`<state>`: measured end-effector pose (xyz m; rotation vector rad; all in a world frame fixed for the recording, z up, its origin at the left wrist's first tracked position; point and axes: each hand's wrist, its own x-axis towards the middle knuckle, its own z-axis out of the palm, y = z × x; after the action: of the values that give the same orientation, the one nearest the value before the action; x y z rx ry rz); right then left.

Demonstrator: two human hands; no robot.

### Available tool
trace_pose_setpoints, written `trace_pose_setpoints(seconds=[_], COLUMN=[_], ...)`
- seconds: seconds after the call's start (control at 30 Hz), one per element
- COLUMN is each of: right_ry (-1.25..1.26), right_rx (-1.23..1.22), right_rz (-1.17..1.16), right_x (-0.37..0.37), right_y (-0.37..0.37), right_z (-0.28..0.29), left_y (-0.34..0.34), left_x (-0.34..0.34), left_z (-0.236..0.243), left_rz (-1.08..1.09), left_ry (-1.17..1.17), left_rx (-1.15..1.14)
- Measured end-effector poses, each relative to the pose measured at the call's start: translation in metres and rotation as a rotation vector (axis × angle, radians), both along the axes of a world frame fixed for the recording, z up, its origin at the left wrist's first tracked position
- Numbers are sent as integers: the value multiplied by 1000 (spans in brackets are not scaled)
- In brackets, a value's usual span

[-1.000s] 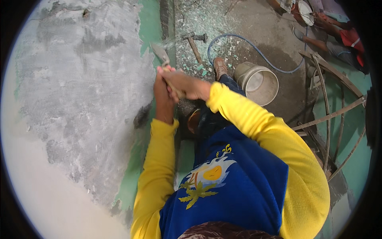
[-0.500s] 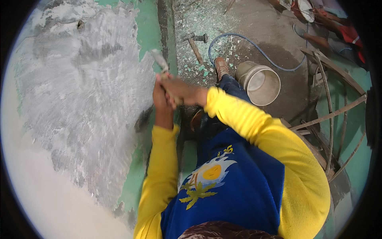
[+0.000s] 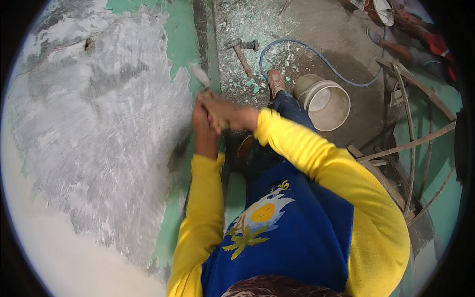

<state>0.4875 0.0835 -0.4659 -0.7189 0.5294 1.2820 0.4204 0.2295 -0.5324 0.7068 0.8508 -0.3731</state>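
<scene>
Both my hands grip a scraper [image 3: 200, 75] with a pale, flat blade and a light-coloured handle. My left hand [image 3: 202, 120] is closed around it from the wall side. From the right, my right hand [image 3: 230, 113] wraps over the handle; its fingers are slightly blurred. The blade points away from me, beside the wall [image 3: 109, 133]. Much of this wall is bare grey, with green paint left along its edges and a whitish area low down. Whether the blade touches the wall, I cannot tell.
A hammer [image 3: 242, 57] lies on the floor among green and white paint chips [image 3: 269, 64]. A whitish bucket [image 3: 326, 106] stands right of my leg, near a blue hose [image 3: 321, 59]. Wooden poles [image 3: 410, 143] lean at the right. Another person [image 3: 415, 37] is at the upper right.
My hands and the scraper have shifted very slightly right and nearer to me, both still gripping. The wall appears a little further left in view.
</scene>
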Motion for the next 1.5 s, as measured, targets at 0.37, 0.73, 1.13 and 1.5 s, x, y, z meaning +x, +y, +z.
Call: trace_pose_setpoints(seconds=[0.37, 0.73, 1.13, 1.5], right_ry=[111, 4, -171, -1], right_rx=[-42, -8, 21, 177], right_rz=[155, 18, 51, -63], right_x=[-50, -77, -118, -156], right_y=[-16, 6, 19, 27], right_z=[57, 56, 37, 32], left_y=[-67, -28, 6, 56], left_x=[-39, -56, -176, -437], left_z=[111, 87, 23, 17], left_rz=[231, 169, 156, -141], left_ry=[163, 63, -402, 573], left_rx=[196, 41, -220, 499])
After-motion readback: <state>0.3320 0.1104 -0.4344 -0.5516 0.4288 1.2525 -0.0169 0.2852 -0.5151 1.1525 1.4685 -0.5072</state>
